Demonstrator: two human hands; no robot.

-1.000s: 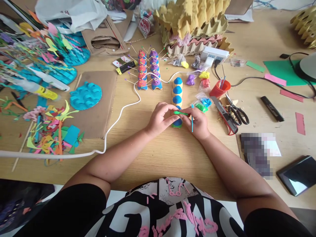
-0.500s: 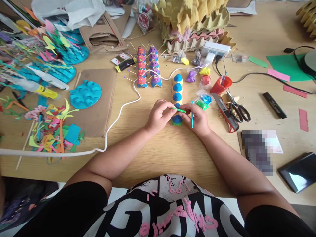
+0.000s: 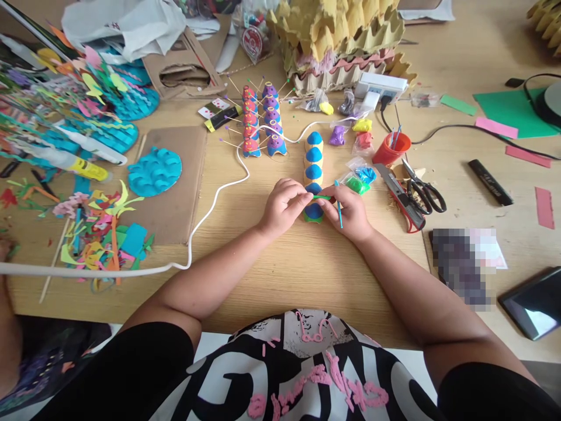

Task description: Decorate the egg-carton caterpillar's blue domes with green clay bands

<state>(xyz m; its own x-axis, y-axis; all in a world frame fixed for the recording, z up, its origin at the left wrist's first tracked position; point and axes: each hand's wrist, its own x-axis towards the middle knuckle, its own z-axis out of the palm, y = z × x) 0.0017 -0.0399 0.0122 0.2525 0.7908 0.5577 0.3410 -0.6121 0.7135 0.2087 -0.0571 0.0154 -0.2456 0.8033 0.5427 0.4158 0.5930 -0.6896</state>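
Note:
Between my fingertips is a thin green strip of clay [image 3: 322, 197]. My left hand [image 3: 286, 207] pinches its left end, and my right hand [image 3: 348, 211] pinches the right end. A slim blue stick [image 3: 339, 211] is also tucked in the right fingers. Just beyond and partly under the hands lies an egg-carton strip [image 3: 314, 155] with blue domes and green at its near end. Farther left stand two finished-looking rows, one red and blue [image 3: 250, 126], one purple and blue [image 3: 273, 120], with pins sticking out.
Clay bags [image 3: 358, 186], a red cup [image 3: 391, 148], a cutter [image 3: 401, 196] and scissors [image 3: 423, 190] lie right. A white cable [image 3: 214, 202] crosses left, near cardboard [image 3: 175, 216] and paper scraps [image 3: 94, 234]. Egg trays [image 3: 337, 35] stand behind. Another person's arm [image 3: 9, 327] shows at far left.
Both hands stay nearly in place on the green strip. The blue stick in my right hand has tilted, its top leaning left. The view has shifted slightly, and a person's arm shows more at the left edge.

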